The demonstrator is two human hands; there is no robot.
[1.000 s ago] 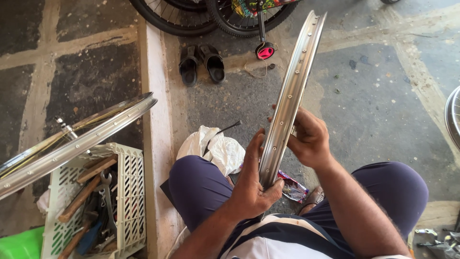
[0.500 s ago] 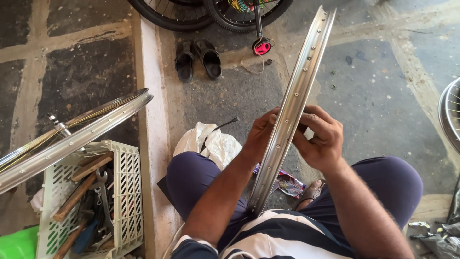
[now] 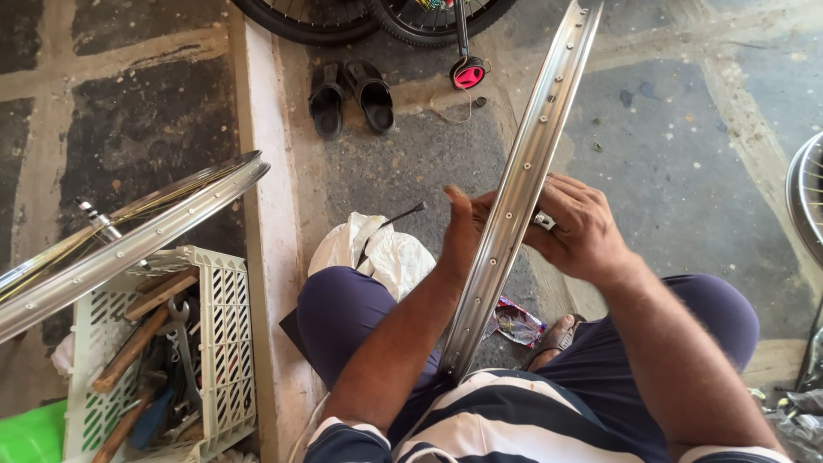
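Steel bare rim stands tilted between your knees, lower end at your lap. Keep your left hand bracing its edge, fingers loosely open; your right hand pinches a small metal nipple at a spoke hole. Crumpled red foil wrapper lies on the floor by your foot.

The bare rim runs off the top edge, its lower end hidden between the knees. The left hand sits partly behind it. Two tyres and a spoked wheel are cropped.
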